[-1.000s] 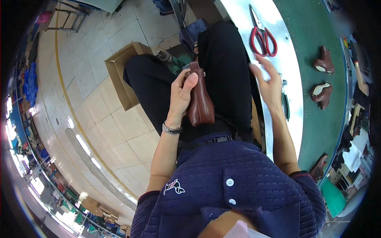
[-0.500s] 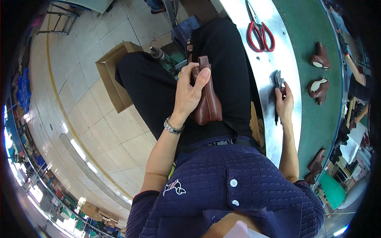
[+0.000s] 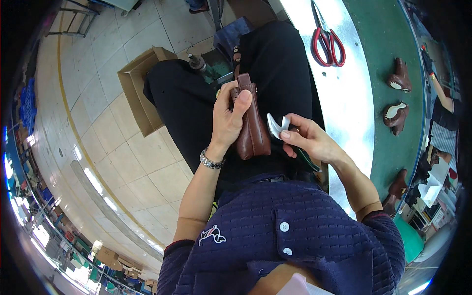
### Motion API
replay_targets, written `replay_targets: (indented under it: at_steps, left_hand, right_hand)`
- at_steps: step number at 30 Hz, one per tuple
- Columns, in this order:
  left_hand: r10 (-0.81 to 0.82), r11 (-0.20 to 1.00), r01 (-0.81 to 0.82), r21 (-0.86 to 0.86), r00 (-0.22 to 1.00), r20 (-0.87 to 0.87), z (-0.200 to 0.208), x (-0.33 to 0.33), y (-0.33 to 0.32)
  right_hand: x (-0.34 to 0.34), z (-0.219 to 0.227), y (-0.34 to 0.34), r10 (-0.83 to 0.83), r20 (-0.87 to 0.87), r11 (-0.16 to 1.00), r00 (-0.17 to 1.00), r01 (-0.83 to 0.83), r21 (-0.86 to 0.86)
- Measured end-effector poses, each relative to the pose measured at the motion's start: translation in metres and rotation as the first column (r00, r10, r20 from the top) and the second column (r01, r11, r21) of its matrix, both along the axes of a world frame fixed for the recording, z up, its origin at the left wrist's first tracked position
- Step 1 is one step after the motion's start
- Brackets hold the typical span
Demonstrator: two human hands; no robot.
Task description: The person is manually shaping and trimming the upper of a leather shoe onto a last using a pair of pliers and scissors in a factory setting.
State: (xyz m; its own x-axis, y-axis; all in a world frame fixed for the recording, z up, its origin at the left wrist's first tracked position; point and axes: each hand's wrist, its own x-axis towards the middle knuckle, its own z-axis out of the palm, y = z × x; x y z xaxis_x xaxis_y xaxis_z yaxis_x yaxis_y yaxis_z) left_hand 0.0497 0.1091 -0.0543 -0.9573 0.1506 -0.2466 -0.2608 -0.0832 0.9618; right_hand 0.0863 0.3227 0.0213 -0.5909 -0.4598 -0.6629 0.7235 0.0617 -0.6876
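My left hand (image 3: 230, 115) is wrapped round a brown leather shoe upper (image 3: 255, 125), its thumb pressed on the near side. The upper stands over my lap, its narrow end pointing away from me and its rounded broad end towards me. Just to its right, my right hand (image 3: 309, 139) grips a small hand tool (image 3: 277, 127) with a curved, hooked silver head and a dark handle that passes under the fingers. A small gap separates the tool's head from the leather. My palm and fingers hide part of both things.
Red-handled scissors (image 3: 328, 46) lie on the shiny metal bench edge (image 3: 351, 88) at right. Several brown shoe pieces (image 3: 395, 118) rest on the green surface (image 3: 373, 29) beyond. An open cardboard box (image 3: 140, 93) and a metal machine part (image 3: 197, 63) are by my knees. Another person's arm (image 3: 442, 93) shows far right.
My right hand has brought the tool from the metal bench edge leftwards, close to the shoe upper. My left hand keeps its hold, with the upper shifted slightly left.
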Motion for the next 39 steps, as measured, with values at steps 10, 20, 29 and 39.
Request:
replay_targets:
  at_steps: [10,20,29,39]
  left_hand:
    - [0.034,0.999,-0.033,0.010,0.999,-0.008,0.006,-0.001,0.004]
    - [0.039,0.999,-0.039,0.001,0.998,0.057,-0.002,-0.024,0.003]
    - [0.024,0.996,-0.035,0.084,0.991,0.133,0.005,-0.025,-0.002]
    - [0.129,0.991,-0.126,-0.054,0.990,0.055,0.010,-0.021,0.001]
  right_hand:
    - [-0.029,0.011,-0.009,0.299,-0.160,0.947,0.941,-0.272,0.172]
    - [-0.034,0.016,-0.021,0.129,-0.101,0.983,0.986,-0.114,0.147]
    - [-0.019,0.015,-0.019,0.184,-0.114,0.974,0.976,-0.165,0.157]
    - [-0.022,0.030,-0.029,0.475,-0.237,0.827,0.847,-0.338,0.450]
